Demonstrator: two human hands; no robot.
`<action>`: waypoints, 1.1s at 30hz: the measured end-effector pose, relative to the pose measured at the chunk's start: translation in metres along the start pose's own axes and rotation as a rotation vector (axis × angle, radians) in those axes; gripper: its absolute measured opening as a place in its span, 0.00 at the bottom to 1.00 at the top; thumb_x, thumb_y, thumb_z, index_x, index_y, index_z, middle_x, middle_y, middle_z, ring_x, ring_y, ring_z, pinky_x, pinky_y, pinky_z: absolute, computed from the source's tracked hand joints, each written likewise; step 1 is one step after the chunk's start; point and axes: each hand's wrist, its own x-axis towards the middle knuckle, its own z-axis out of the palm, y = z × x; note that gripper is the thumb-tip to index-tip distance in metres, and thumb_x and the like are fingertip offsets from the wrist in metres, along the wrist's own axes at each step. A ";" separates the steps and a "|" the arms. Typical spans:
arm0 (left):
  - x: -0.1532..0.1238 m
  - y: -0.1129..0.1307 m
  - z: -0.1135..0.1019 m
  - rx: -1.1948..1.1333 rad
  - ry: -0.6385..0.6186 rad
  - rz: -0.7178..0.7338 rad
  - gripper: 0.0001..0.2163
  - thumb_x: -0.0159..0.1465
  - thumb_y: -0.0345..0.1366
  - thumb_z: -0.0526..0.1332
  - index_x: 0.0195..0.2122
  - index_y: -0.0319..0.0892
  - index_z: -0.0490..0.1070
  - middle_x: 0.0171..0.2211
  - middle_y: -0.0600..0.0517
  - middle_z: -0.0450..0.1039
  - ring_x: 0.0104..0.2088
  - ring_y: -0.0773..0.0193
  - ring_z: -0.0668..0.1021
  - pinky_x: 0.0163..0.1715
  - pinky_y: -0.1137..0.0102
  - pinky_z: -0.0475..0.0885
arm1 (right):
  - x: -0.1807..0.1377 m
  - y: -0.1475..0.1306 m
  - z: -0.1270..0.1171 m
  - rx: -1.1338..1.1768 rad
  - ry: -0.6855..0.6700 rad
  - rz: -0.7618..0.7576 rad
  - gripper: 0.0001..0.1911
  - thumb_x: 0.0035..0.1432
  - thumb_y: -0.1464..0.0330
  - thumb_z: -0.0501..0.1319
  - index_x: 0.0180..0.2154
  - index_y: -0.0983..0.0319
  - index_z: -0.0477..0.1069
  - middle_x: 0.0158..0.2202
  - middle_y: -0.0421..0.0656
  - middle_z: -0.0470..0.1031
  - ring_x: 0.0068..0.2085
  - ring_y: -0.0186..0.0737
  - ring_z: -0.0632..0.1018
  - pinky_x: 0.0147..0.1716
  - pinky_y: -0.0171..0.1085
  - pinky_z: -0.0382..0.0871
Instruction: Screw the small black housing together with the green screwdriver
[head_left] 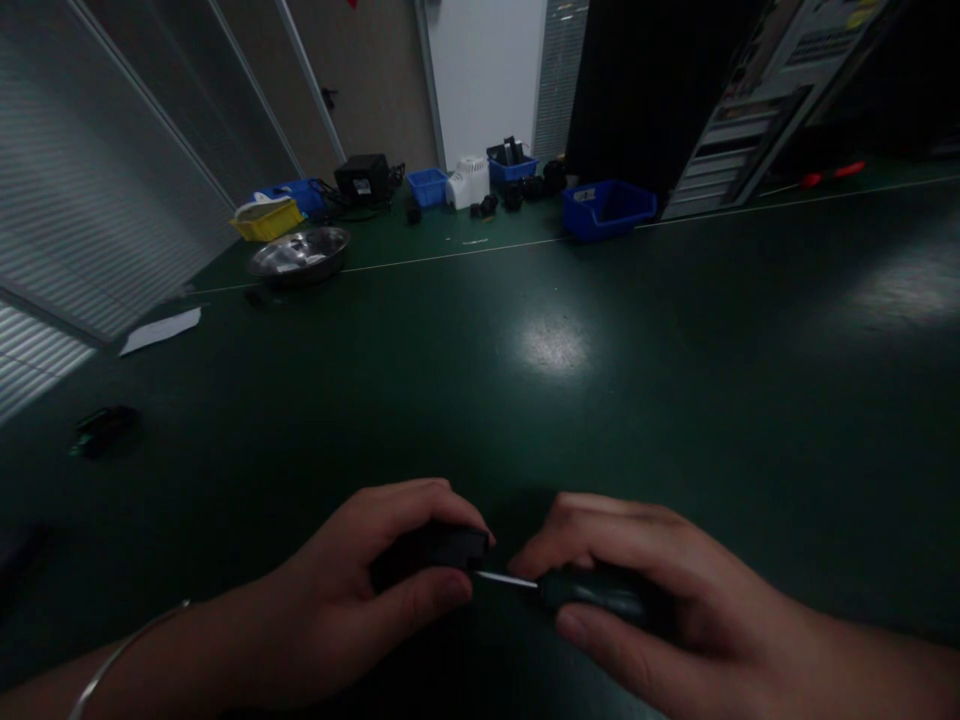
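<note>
Low in the head view, my left hand [367,580] is closed round a small black part [450,547], thumb below and fingers curled over it. My right hand [645,590] grips the dark handle of a screwdriver [592,592]. Its thin metal shaft [506,579] points left, and the tip meets the black part. Both hands rest close together on the dark green table [555,380]. A thin bangle [120,655] circles my left wrist.
A steel bowl [300,255], a yellow bin [266,218] and several blue bins [606,207] line the far edge, with black parts and a white device [469,182]. A paper sheet [161,330] and a small dark object [105,430] lie left. A computer case [757,110] stands at the back right.
</note>
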 end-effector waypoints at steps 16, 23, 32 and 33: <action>0.003 -0.001 -0.005 -0.094 -0.057 -0.108 0.08 0.66 0.41 0.62 0.43 0.46 0.75 0.35 0.53 0.77 0.34 0.61 0.78 0.33 0.72 0.73 | 0.005 0.002 -0.002 0.033 -0.060 0.001 0.10 0.58 0.74 0.64 0.41 0.57 0.77 0.39 0.42 0.82 0.41 0.43 0.82 0.35 0.34 0.75; 0.002 -0.001 -0.006 -0.112 -0.048 -0.109 0.08 0.65 0.39 0.64 0.44 0.47 0.76 0.37 0.54 0.78 0.37 0.61 0.79 0.36 0.72 0.73 | -0.003 -0.001 -0.001 0.018 -0.051 0.011 0.08 0.59 0.73 0.63 0.40 0.57 0.77 0.41 0.44 0.81 0.44 0.45 0.81 0.34 0.33 0.74; 0.001 -0.001 -0.005 -0.134 -0.038 -0.128 0.08 0.63 0.39 0.66 0.43 0.48 0.77 0.36 0.55 0.79 0.37 0.62 0.79 0.36 0.73 0.72 | 0.005 -0.002 -0.002 -0.001 -0.046 0.023 0.10 0.58 0.74 0.63 0.41 0.56 0.78 0.40 0.43 0.82 0.43 0.43 0.82 0.35 0.32 0.74; 0.001 -0.002 -0.005 -0.141 -0.041 -0.131 0.08 0.63 0.39 0.66 0.43 0.48 0.77 0.36 0.55 0.79 0.36 0.62 0.79 0.36 0.73 0.72 | 0.004 -0.002 -0.002 0.000 -0.045 0.026 0.10 0.58 0.74 0.63 0.41 0.56 0.78 0.39 0.43 0.82 0.42 0.43 0.82 0.35 0.32 0.74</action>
